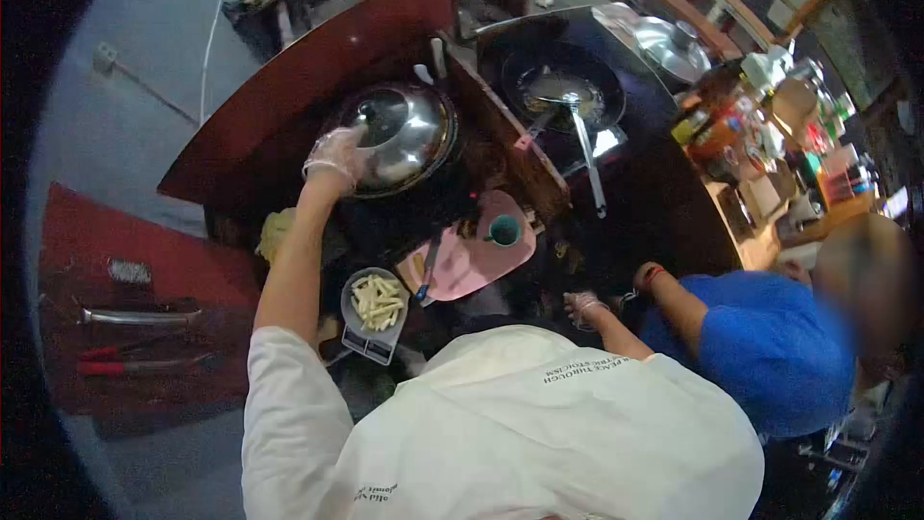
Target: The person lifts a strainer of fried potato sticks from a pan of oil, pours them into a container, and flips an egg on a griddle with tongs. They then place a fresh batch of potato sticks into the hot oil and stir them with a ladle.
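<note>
My left hand, in a clear plastic glove, is at the near left side of a domed metal pot lid, its fingers closed by the dark knob. The lid covers a dark pan. My right hand, also gloved, hangs low by the counter's front with fingers apart and nothing visible in it. Between my arms lies a pink cutting board with a teal cup and a knife on it. Left of the board, a bowl of pale cut sticks sits on a kitchen scale.
Beyond a wooden divider, a black wok holds a long-handled metal utensil. Another metal lid lies farther back. A person in a blue shirt stands close at my right, a hand near mine. Crowded shelves are beyond.
</note>
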Demonstrator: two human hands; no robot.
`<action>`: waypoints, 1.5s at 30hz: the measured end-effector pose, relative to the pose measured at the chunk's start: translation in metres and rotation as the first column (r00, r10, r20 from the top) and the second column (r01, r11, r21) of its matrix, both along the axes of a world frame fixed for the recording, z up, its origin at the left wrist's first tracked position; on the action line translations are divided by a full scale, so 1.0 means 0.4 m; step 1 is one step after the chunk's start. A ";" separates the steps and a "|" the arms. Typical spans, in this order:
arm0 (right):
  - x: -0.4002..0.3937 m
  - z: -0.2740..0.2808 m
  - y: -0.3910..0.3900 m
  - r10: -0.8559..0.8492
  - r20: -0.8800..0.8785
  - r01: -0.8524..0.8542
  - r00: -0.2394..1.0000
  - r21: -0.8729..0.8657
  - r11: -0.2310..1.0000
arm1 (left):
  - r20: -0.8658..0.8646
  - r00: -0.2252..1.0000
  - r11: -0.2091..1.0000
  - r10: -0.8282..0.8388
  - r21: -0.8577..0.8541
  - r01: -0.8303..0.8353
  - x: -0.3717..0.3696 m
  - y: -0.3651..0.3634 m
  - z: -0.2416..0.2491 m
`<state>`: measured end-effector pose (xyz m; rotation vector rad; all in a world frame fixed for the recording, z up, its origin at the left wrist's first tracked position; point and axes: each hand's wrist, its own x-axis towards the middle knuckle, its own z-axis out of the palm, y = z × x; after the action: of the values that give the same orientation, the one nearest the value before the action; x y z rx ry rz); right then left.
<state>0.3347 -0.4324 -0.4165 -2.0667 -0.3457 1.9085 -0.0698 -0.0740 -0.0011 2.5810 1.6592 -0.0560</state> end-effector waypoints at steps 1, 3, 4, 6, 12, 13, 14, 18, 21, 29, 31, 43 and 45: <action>0.003 0.013 0.002 -0.050 -0.012 0.050 0.999 0.021 0.999 | 0.006 0.997 0.987 0.076 0.139 -0.076 0.025 0.044 -0.038; 0.020 0.032 0.000 -0.137 -0.039 0.139 0.990 0.066 0.988 | -0.002 0.984 0.980 0.181 0.089 -0.180 0.076 0.117 -0.064; 0.036 0.038 -0.005 -0.388 -0.519 0.490 0.761 0.068 0.869 | -0.033 0.974 0.971 0.225 0.089 -0.222 0.103 0.140 -0.072; 0.026 0.108 0.008 -0.512 -0.383 0.602 0.768 0.161 0.782 | -0.031 0.975 0.974 0.218 0.077 -0.215 0.126 0.184 -0.087; -0.011 0.241 0.065 -0.714 -0.250 0.735 0.654 0.434 0.521 | -0.202 0.942 0.957 0.268 0.170 -0.235 0.179 0.229 -0.069; 0.017 0.242 0.071 -0.717 -0.250 0.738 0.650 0.433 0.518 | -0.204 0.943 0.958 0.263 0.169 -0.231 0.210 0.203 -0.049; 0.053 0.249 0.096 -0.771 -0.211 0.746 0.601 0.495 0.446 | -0.096 0.980 0.968 0.175 0.200 -0.153 0.241 0.170 -0.035; 0.132 0.378 0.234 -0.748 0.155 0.365 0.646 0.797 0.481 | 0.210 0.970 0.990 -0.118 0.098 0.100 0.436 -0.010 -0.071; 0.129 0.549 0.345 -0.530 0.414 0.077 0.740 0.730 0.679 | 0.225 0.969 0.981 -0.102 -0.140 0.136 0.576 -0.135 -0.066; 0.162 0.504 0.539 0.013 0.740 -0.437 0.672 0.383 0.814 | 0.169 0.985 0.996 -0.018 -0.078 0.032 0.668 -0.074 -0.211; 0.153 0.569 0.542 -0.182 0.686 -0.266 0.704 0.493 0.829 | 0.159 0.974 0.986 -0.160 0.063 0.152 0.657 -0.044 -0.232; 0.261 0.672 0.642 -0.600 -0.079 0.563 0.796 0.462 0.686 | 0.460 0.887 0.966 -0.046 0.246 -0.078 0.605 0.078 -0.268; 0.261 0.672 0.642 -0.613 -0.045 0.560 0.789 0.461 0.688 | 0.466 0.883 0.973 0.051 0.176 -0.149 0.625 0.035 -0.197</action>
<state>0.4390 -0.1755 -0.1477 -1.6864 -0.1029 1.1850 0.1801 -0.0601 -0.0800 2.3712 1.6736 0.7160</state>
